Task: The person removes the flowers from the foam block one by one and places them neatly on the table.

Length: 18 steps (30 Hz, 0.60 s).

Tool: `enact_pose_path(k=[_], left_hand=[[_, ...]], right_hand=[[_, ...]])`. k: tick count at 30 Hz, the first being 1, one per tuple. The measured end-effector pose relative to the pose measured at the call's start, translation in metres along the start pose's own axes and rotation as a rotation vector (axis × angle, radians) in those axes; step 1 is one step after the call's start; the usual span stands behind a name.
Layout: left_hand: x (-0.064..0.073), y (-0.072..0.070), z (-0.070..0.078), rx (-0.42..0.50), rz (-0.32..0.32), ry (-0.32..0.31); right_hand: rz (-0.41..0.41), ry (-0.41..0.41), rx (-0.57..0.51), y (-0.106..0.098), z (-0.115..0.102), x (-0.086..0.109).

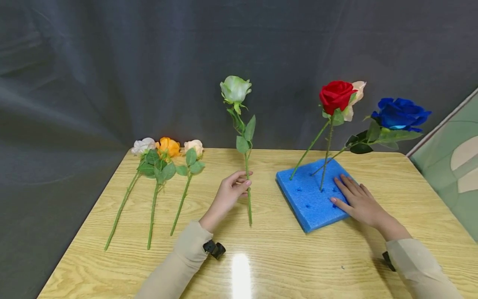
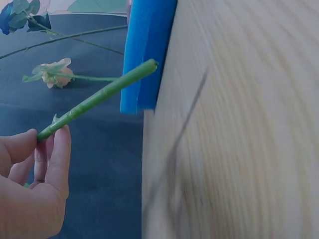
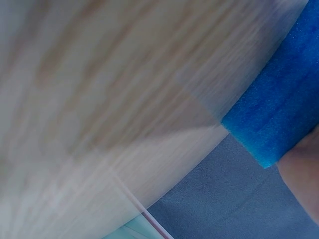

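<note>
My left hand (image 1: pixel 234 189) pinches the stem of a pale green rose (image 1: pixel 235 89) between thumb and fingers, holding it upright with the bloom at the top. In the left wrist view the cut end of that green stem (image 2: pixel 107 92) points toward the blue foam block (image 2: pixel 144 55). My right hand (image 1: pixel 360 201) rests flat on the right side of the foam block (image 1: pixel 313 211), fingers spread. Standing in the foam are a red rose (image 1: pixel 336 96), a cream rose (image 1: pixel 358 93) partly hidden behind it, and a blue rose (image 1: pixel 401 114) leaning right. Several small holes show in the foam's top.
On the left of the wooden table (image 1: pixel 284 265) lie a white rose (image 1: pixel 143 145), an orange rose (image 1: pixel 169 146) and a peach rose (image 1: pixel 194 147), blooms toward the back edge. A dark cloth (image 1: pixel 179 62) hangs behind the table. A green patterned panel (image 1: pixel 452 166) stands at right.
</note>
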<state>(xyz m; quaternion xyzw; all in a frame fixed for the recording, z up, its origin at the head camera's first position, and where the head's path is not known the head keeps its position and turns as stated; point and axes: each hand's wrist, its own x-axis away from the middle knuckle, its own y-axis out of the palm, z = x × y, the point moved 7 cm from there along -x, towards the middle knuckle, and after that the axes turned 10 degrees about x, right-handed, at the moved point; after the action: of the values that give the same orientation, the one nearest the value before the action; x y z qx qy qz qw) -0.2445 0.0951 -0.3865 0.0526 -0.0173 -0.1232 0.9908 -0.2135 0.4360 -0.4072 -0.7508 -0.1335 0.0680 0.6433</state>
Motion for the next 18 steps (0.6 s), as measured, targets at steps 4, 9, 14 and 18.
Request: enact_pose_path(k=[4, 9, 14, 18], left_hand=[[0.009, -0.017, -0.005, -0.032, 0.001, -0.035], [0.021, -0.041, -0.015, -0.095, 0.003, -0.089], [0.031, -0.061, -0.020, -0.164, 0.003, -0.124], [0.036, -0.071, -0.018, -0.205, -0.007, -0.129]], right_hand=[[-0.001, -0.002, -0.005, 0.000, -0.002, 0.000], [-0.009, 0.006, -0.006, -0.001, -0.003, -0.001], [-0.007, 0.013, 0.000, -0.004, -0.003, -0.001], [-0.009, 0.020, 0.001, -0.005, -0.003, 0.001]])
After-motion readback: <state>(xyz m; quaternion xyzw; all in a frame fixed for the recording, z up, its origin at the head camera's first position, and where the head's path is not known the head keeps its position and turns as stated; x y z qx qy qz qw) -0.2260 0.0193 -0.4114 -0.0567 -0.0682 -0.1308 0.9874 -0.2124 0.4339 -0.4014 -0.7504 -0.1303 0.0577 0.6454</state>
